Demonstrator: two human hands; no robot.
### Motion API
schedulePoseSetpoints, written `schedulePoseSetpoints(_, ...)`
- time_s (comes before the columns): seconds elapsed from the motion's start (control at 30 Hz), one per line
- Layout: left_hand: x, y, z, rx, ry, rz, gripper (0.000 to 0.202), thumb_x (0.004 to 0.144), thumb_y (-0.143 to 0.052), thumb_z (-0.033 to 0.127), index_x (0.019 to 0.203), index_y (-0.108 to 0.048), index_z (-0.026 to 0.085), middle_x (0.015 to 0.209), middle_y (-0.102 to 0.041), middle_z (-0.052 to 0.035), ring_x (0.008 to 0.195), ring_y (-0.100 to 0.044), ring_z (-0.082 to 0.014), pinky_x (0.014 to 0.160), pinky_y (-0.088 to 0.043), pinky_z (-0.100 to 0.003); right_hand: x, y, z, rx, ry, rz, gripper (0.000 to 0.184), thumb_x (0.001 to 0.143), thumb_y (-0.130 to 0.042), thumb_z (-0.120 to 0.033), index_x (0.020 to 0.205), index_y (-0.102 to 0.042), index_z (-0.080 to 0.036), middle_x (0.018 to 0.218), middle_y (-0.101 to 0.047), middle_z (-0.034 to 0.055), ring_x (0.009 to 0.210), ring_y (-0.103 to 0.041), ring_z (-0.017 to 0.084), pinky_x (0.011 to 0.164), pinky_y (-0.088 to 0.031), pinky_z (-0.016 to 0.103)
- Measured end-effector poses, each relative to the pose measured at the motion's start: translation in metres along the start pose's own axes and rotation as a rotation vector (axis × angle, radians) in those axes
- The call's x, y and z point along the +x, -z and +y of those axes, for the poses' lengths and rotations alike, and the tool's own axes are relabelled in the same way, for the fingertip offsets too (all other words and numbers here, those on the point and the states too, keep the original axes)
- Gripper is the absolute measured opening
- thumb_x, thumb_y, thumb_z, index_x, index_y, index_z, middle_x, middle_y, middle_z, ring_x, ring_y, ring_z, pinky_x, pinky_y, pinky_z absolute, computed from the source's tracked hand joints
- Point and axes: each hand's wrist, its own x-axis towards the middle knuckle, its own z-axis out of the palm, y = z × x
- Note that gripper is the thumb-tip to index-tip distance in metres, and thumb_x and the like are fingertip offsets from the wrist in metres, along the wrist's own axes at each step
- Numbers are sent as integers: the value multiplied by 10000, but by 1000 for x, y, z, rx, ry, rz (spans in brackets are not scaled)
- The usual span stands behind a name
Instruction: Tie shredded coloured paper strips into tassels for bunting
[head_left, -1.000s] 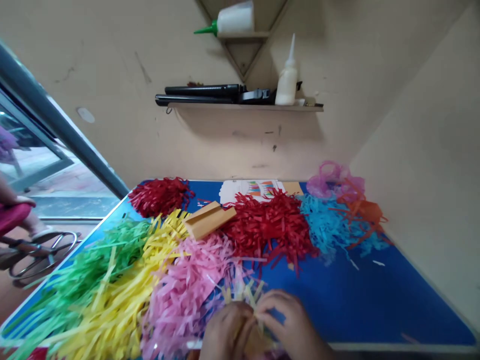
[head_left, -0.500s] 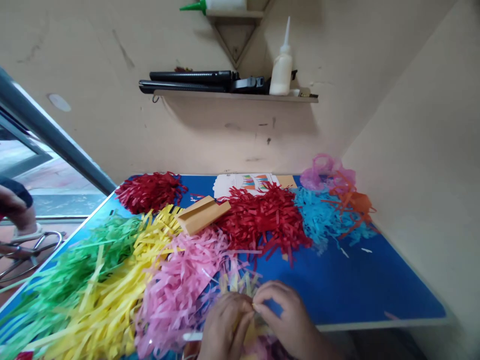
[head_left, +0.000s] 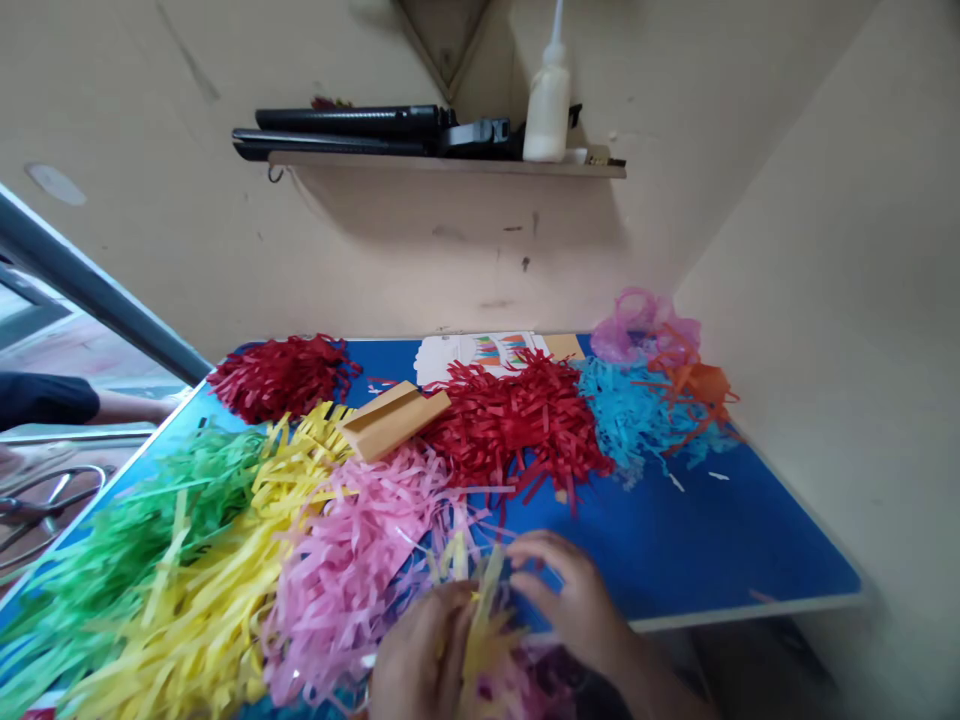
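At the table's near edge, my left hand [head_left: 420, 650] is closed around a bunch of pale yellow paper strips [head_left: 489, 630]. My right hand [head_left: 566, 595] is just to the right of the strips, thumb and fingers apart with nothing seen between them. Pink and purple strips hang blurred below the two hands. Left of my hands lies a pile of pink paper fringe [head_left: 349, 570], with yellow fringe [head_left: 199, 610] and green fringe [head_left: 142, 530] beyond it.
Red fringe [head_left: 525, 425] and blue fringe [head_left: 637, 410] lie farther back on the blue table [head_left: 675, 560]. A folded tan card [head_left: 394, 420] rests on the fringe. A wall shelf [head_left: 450, 168] holds a white bottle [head_left: 547, 115]. Another person's arm [head_left: 131, 408] shows at left.
My right hand has drawn away from my left, its pinch now opened. The yellow strips stand up more between the hands. The view has tilted down, and the person at left has moved.
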Motion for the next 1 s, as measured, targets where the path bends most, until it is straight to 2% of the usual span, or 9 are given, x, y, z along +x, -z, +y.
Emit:
schedulePoseSetpoints(0.13, 14, 10, 3, -352, 413, -5, 273, 800, -681, 460, 780, -650, 190, 672, -646, 3, 632, -621, -143, 602, -502, -216, 9, -6, 35, -361, -175, -44, 124, 786, -684, -140, 887, -708, -208, 980, -674, 89, 946, -621, 266, 863, -462, 375)
schedulePoseSetpoints(0.27, 23, 18, -1, -463, 507, 0, 333, 735, -745, 480, 831, -664, 171, 654, -620, 21, 584, -554, -104, 540, -433, -183, 11, -2, 50, -336, -225, -89, 167, 814, -591, -82, 692, -620, -193, 845, -637, 64, 835, -608, 222, 792, -451, 342)
schedulePoseSetpoints(0.33, 22, 20, -1, -526, 556, -38, 326, 757, -726, 485, 819, -642, 175, 625, -605, 31, 549, -529, -91, 522, -419, -180, 10, 8, 49, -126, -285, -44, 137, 856, -552, -136, 736, -586, -194, 807, -630, 43, 761, -603, 185, 739, -458, 311)
schedulePoseSetpoints(0.4, 20, 14, 2, -613, 623, -146, 334, 786, -693, 501, 798, -607, 179, 622, -606, 29, 526, -522, -88, 500, -413, -183, 8, 16, 41, 316, -418, 38, 130, 886, -559, -264, 776, -541, -197, 759, -606, 10, 619, -556, 129, 608, -446, 251)
schedulePoseSetpoints(0.5, 14, -15, 7, -690, 643, -271, 356, 783, -686, 521, 808, -562, 188, 772, -674, -6, 518, -559, -88, 490, -426, -198, 7, 14, 15, 1046, -593, 118, 307, 793, -711, -400, 744, -485, -198, 633, -486, -67, 414, -300, 38, 383, -236, 154)
schedulePoseSetpoints(0.57, 9, -41, 9, -762, 670, -362, 408, 755, -682, 576, 819, -524, 205, 769, -682, -3, 447, -562, -95, 455, -424, -216, 7, 5, -3, 1279, -586, 179, 364, 746, -780, -387, 701, -477, -190, 577, -417, -94, 399, -195, 21, 358, -159, 145)
schedulePoseSetpoints(0.73, -4, -69, 7, -774, 647, -502, 459, 780, -599, 654, 799, -457, 218, 510, -533, 67, 343, -432, -73, 378, -277, -181, 15, 5, -14, 1397, -510, 336, 279, 689, -853, -291, 753, -604, -182, 675, -591, -32, 517, -459, 44, 482, -383, 149)
schedulePoseSetpoints(0.87, -12, -61, 0, -545, 561, -615, 476, 804, -567, 658, 762, -503, 188, 560, -480, 55, 474, -420, -68, 461, -292, -186, 32, 31, 11, 1485, -587, 408, 300, 570, -910, -184, 723, -653, -162, 671, -632, -18, 501, -446, 22, 462, -371, 113)
schedulePoseSetpoints(1.0, -23, -64, -15, -574, 615, -778, 531, 720, -615, 710, 762, -547, 186, 578, -514, 29, 509, -465, -102, 504, -359, -220, 45, 48, 22, 1533, -566, 390, 266, 579, -889, -136, 717, -664, -169, 671, -640, -20, 474, -404, 12, 417, -312, 95)
